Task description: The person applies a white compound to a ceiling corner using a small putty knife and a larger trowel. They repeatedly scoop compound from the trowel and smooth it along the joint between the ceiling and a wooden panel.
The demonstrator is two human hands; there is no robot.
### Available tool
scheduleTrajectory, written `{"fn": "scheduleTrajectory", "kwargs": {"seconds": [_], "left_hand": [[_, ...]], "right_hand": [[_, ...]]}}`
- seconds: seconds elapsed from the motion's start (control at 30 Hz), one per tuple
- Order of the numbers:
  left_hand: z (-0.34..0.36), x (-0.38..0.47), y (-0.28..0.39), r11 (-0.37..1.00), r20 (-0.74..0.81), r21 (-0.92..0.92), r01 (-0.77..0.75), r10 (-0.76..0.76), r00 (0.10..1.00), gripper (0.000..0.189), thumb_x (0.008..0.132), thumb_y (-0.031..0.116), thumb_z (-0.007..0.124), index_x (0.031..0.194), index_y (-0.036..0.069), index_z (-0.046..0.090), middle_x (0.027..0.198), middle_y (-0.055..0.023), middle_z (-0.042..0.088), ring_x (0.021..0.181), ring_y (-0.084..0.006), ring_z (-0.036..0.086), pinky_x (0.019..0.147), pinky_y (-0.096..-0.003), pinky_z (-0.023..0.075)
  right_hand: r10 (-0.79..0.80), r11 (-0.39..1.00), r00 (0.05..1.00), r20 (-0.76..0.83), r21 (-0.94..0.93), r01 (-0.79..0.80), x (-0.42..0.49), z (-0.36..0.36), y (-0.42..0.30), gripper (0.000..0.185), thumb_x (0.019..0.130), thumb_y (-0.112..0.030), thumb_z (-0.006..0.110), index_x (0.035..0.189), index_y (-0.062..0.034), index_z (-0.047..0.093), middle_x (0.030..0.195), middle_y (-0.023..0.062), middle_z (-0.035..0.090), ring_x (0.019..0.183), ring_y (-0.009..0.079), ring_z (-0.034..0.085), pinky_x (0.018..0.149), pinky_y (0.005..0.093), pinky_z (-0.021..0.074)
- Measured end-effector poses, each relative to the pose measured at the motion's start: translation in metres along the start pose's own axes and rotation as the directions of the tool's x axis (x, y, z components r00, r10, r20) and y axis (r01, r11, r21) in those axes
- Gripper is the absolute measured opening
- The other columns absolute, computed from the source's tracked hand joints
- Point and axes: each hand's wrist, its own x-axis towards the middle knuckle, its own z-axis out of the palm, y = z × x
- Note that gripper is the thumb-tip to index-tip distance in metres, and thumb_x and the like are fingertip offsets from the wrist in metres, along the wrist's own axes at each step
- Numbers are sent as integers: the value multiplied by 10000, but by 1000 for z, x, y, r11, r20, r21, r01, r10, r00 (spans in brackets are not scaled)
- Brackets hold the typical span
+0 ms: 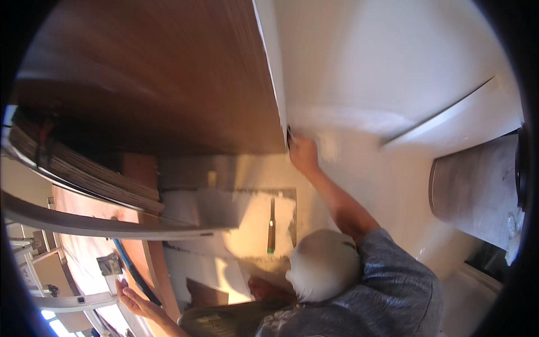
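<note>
At the lower left, what seems to be my left hand (137,301) reaches in from the bottom edge. A square grey flat piece (109,265) is just above its fingertips; whether the hand grips it cannot be told. My right hand is out of view. A co-worker in a light cap and grey shirt crouches at lower centre. The co-worker's hand (304,156) holds a thin dark tool (289,137) at the lower corner of a large brown panel (168,84), beside a white surface (379,63). A slim hand tool with a green end (271,231) lies on a pale patch below.
Long layered strips (84,164) and a pale rail (126,227) stretch across the left. Aluminium ladder parts (76,302) and a dark blue hose (137,276) are at lower left. On the right are a loose white sheet (459,118) and a brownish curved panel (476,185).
</note>
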Motion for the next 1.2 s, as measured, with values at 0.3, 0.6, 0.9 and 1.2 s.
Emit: {"fn": "scheduleTrajectory", "kwargs": {"seconds": [0.3, 0.6, 0.9, 1.2], "left_hand": [[3, -2, -23, 988, 53, -150, 32, -24, 998, 487, 1133, 353, 474, 1433, -19, 567, 1370, -190, 627, 1297, -268, 580, 1133, -395, 423], [10, 2, -3, 981, 27, -161, 105, -102, 994, 556, 1122, 437, 467, 1438, -10, 565, 1353, -173, 619, 1299, -267, 560, 1143, -404, 381], [8, 4, -7, 962, 40, -139, 237, -234, 972, 616, 1090, 547, 458, 1469, 79, 588, 1410, -170, 627, 1385, -235, 526, 1166, -428, 308], [11, 5, -5, 967, 9, -95, 238, -238, 971, 660, 1068, 606, 441, 1477, 109, 586, 1394, -152, 644, 1376, -244, 537, 1166, -483, 299]], "right_hand": [[-116, 989, 992, -58, -99, 110, 6, -1, 23, 169, 927, -105, 635, 1028, -13, 735, 848, 284, 678, 812, 484, 679, 719, 539, 530], [-20, 988, 1000, 20, -154, 23, 1, 1, 15, 238, 944, -121, 664, 1152, -34, 741, 818, 290, 678, 751, 454, 691, 664, 502, 530], [-111, 983, 994, 22, -146, 113, 15, -6, 25, 215, 966, -131, 670, 1145, -37, 740, 725, 239, 662, 590, 347, 635, 577, 379, 491], [-82, 989, 995, 53, -116, 87, 10, -7, 23, 209, 963, -139, 657, 1118, -19, 732, 815, 271, 671, 715, 449, 672, 648, 453, 526]]}}
